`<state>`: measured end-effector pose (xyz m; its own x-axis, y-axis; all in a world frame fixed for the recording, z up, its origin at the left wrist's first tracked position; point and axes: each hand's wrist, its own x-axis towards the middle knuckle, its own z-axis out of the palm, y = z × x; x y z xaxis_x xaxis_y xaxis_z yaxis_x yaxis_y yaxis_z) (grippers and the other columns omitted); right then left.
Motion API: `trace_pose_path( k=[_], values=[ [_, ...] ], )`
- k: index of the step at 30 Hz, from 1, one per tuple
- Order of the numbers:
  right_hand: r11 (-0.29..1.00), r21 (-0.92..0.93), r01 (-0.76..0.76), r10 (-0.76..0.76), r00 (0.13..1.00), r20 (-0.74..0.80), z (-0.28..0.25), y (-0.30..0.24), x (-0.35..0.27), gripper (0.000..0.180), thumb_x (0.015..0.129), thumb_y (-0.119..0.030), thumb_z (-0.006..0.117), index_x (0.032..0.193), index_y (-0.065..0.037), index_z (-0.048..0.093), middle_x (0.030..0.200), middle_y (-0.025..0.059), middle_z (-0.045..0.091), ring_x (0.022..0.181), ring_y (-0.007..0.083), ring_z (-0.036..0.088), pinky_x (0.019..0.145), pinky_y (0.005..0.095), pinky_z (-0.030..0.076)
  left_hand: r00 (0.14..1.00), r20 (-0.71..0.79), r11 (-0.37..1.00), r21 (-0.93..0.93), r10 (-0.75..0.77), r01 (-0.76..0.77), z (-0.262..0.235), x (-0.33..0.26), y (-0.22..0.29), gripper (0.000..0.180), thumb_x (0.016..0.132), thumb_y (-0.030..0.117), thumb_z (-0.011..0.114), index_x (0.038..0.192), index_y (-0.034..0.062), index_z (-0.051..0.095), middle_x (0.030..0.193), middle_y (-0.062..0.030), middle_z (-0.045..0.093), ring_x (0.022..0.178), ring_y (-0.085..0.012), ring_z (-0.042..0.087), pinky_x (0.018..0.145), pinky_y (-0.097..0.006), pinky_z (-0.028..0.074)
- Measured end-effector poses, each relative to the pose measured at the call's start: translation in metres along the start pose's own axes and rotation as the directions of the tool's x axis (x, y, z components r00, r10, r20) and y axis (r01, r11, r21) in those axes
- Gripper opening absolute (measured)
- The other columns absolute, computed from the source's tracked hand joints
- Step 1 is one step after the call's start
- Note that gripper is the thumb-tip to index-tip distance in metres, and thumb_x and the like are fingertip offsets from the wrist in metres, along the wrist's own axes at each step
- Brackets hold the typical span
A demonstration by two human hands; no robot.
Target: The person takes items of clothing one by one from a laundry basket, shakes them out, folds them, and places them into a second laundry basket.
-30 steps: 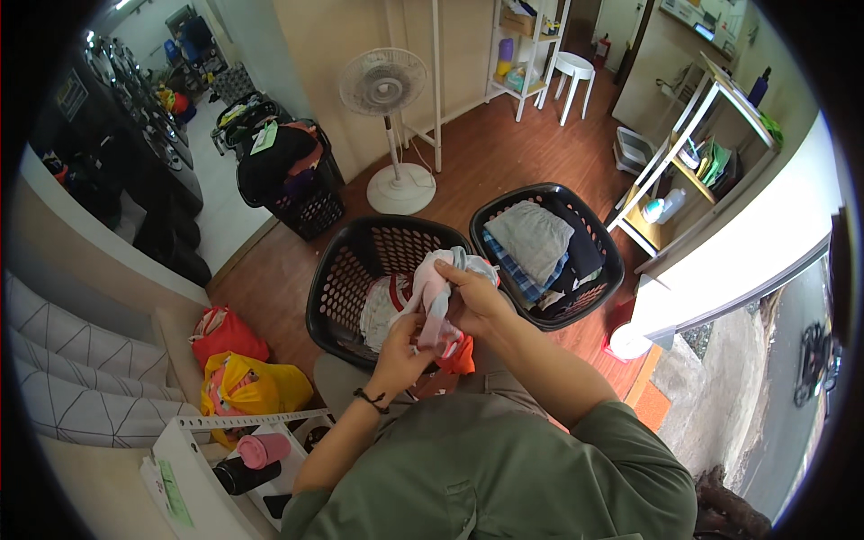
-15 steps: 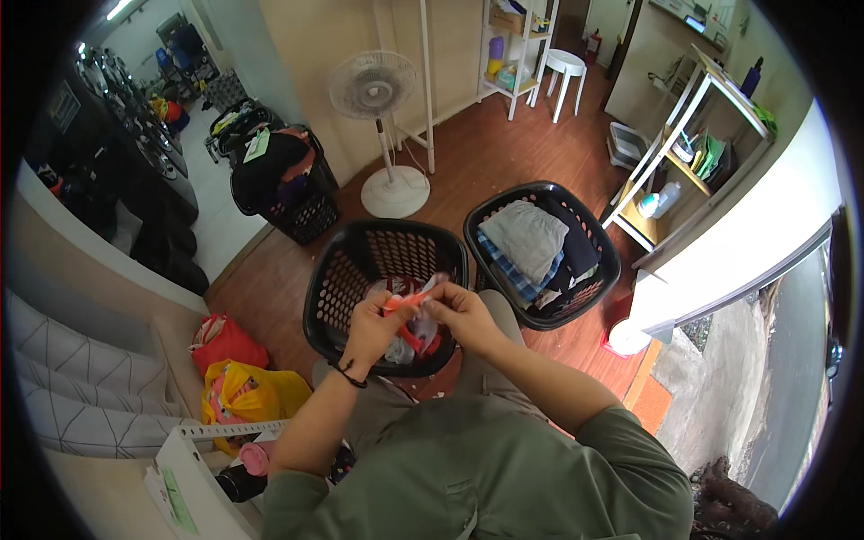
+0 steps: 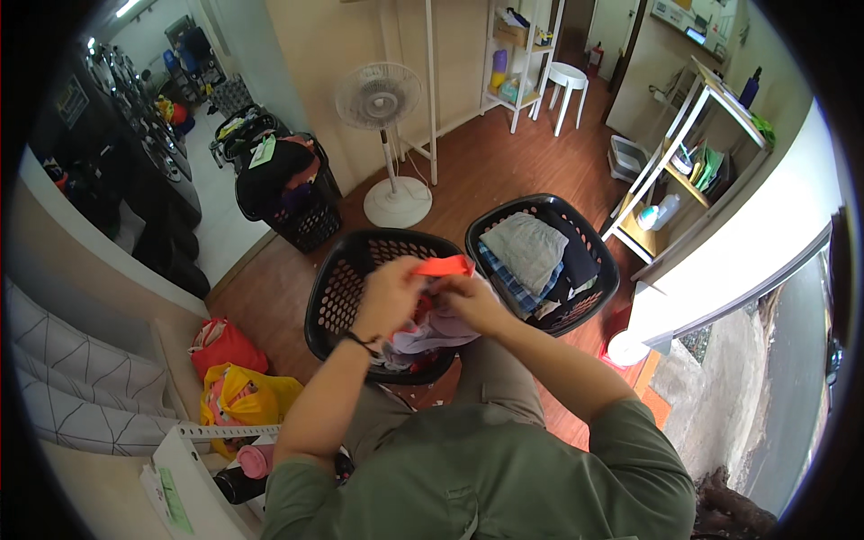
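Above a black laundry basket point(image 3: 310, 315) between my knees, both hands work on a garment with a bright orange band point(image 3: 445, 266) and pale lilac cloth point(image 3: 436, 331) hanging below. My left hand point(image 3: 389, 292), slightly blurred, grips the band's left end. Close beside it, my right hand point(image 3: 468, 299) pinches the garment from the right. More crumpled clothes lie under it in the basket, largely hidden by my hands. To the right, a second black basket point(image 3: 598, 297) holds a folded grey garment point(image 3: 525, 245), a blue checked one point(image 3: 511, 274) and dark clothes.
A white standing fan point(image 3: 396, 202) stands beyond the baskets. Another black basket point(image 3: 310, 216), heaped with clothes, is at the far left. Red point(image 3: 229, 346) and yellow point(image 3: 256, 396) bags sit at my left, near a white perforated rack point(image 3: 207, 432). Shelves point(image 3: 670, 166) line the right wall.
The orange band has risen and is stretched out between my hands, and more lilac cloth now hangs out over the near side of the basket. My left hand has moved up and right.
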<state>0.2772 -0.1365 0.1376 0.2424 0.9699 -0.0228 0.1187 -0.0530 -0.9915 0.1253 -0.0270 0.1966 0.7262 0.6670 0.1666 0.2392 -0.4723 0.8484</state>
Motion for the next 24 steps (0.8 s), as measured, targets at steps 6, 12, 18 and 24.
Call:
trace_pose_path(
  k=[6, 12, 18, 24],
  values=[
    [0.969, -0.245, -0.020, -0.037, 0.974, -0.223, 0.036, 0.007, 0.033, 0.024, 0.092, -0.009, 0.057, 0.115, -0.003, 0.061, 0.106, 0.0077, 0.067, 0.099, 0.0184, 0.064, 0.087, 0.0323, 0.050, 0.823, 0.334, 0.855, -0.418, 0.459, -0.307, 0.019, -0.079, 0.135, 0.019, 0.091, 0.007, 0.065, 0.109, 0.0029, 0.064, 0.096, -0.0103, 0.067, 0.089, -0.0171, 0.065, 0.079, -0.030, 0.052],
    [0.986, -0.156, 0.060, -0.095, 0.970, -0.224, 0.040, -0.022, 0.066, 0.026, 0.092, -0.011, 0.057, 0.117, -0.003, 0.061, 0.109, 0.0080, 0.066, 0.102, 0.0184, 0.063, 0.089, 0.0325, 0.049, 0.848, 0.280, 0.886, -0.023, 0.450, -0.462, -0.020, -0.099, 0.126, 0.034, 0.079, 0.008, 0.069, 0.113, 0.0081, 0.062, 0.097, -0.0097, 0.061, 0.088, -0.0272, 0.061, 0.082, -0.036, 0.050],
    [0.991, 0.002, 0.135, -0.132, 0.976, -0.172, 0.046, -0.067, 0.085, 0.029, 0.092, -0.013, 0.058, 0.119, -0.003, 0.060, 0.112, 0.0083, 0.065, 0.104, 0.0184, 0.061, 0.091, 0.0327, 0.048, 0.781, 0.515, 0.936, -0.200, 0.353, -0.291, 0.067, -0.094, 0.045, 0.025, 0.085, 0.011, 0.062, 0.109, 0.0035, 0.060, 0.095, -0.0129, 0.061, 0.085, -0.0261, 0.062, 0.077, -0.036, 0.049],
    [0.959, 0.164, 0.232, -0.209, 0.967, -0.143, 0.002, -0.118, 0.034, 0.032, 0.092, -0.014, 0.059, 0.121, -0.003, 0.059, 0.115, 0.0086, 0.064, 0.106, 0.0184, 0.060, 0.093, 0.0328, 0.047, 0.995, 0.040, 0.903, 0.417, 0.094, -0.102, 0.046, -0.039, -0.067, 0.023, 0.086, 0.005, 0.060, 0.109, 0.0013, 0.059, 0.098, -0.0116, 0.063, 0.086, -0.0242, 0.063, 0.075, -0.038, 0.050]
  ],
)
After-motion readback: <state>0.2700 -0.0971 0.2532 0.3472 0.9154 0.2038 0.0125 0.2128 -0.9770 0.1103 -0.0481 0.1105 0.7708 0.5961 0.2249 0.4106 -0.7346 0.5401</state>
